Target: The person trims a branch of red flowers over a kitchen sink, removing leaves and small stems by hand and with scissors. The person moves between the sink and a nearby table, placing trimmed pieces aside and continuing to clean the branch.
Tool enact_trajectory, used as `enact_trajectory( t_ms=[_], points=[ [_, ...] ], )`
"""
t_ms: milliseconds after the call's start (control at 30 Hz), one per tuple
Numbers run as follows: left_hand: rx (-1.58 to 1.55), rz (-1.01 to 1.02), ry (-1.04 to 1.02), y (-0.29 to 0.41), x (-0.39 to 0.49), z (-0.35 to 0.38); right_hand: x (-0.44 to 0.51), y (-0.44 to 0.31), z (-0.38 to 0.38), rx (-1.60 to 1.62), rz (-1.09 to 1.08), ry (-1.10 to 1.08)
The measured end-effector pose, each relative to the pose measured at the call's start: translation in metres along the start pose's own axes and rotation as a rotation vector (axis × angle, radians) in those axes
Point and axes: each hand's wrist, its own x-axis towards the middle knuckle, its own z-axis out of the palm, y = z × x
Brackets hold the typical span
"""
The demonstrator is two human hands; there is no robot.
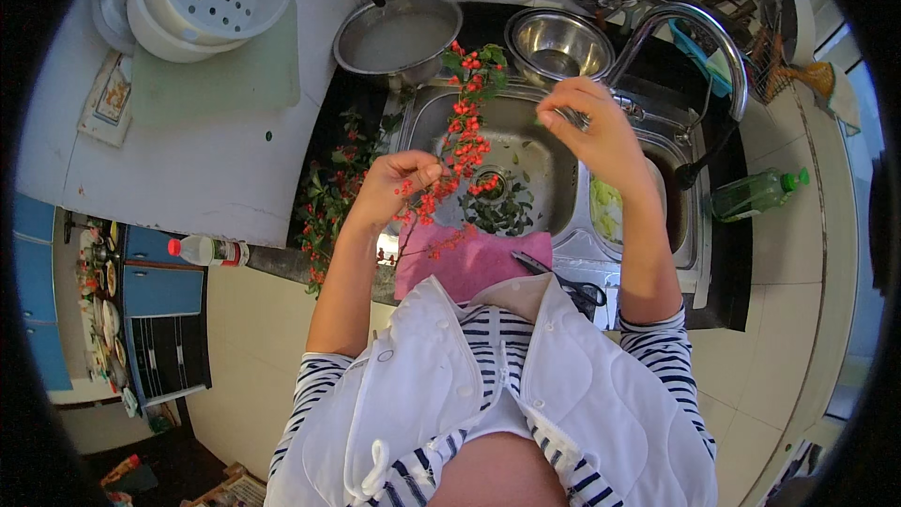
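My left hand (402, 186) pinches a branch of red berries (466, 130) with green leaves near its top, held over the left basin of a steel sink (563, 190). To the right of the branch, my right hand (588, 120) is raised with fingertips together; a bit of green shows at them, and a dark metallic thing is partly hidden in the palm. Loose green leaves (510, 211) lie around the drain. A pink cloth (471, 260) covers the sink's front edge, with black-handled scissors (556, 274) on it. More berry branches (327, 204) lie on the counter at left.
Behind the sink stand a wide metal pan (398, 35) and a steel bowl (559, 46). A curved faucet (732, 56) arches at the right. Cut cabbage (605, 208) sits in the right basin. A green bottle (750, 196) and a red-capped bottle (208, 251) are at the sides.
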Motion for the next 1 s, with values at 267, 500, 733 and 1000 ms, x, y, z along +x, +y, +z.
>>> enact_trajectory(
  t_ms=[267,500,733,1000],
  points=[
    [-0.027,0.046,-0.057,0.008,0.002,0.009,0.014,-0.036,0.024,-0.277,-0.271,0.305],
    [-0.013,-0.002,-0.042,0.01,-0.001,0.01,0.019,-0.038,0.026,-0.28,-0.216,0.322],
    [0.038,0.006,-0.04,0.008,-0.002,0.008,0.022,-0.026,0.021,-0.302,-0.269,0.221],
    [-0.1,-0.022,0.031,0.005,-0.004,-0.006,0.018,-0.023,-0.017,-0.333,-0.179,0.135]
  ],
)
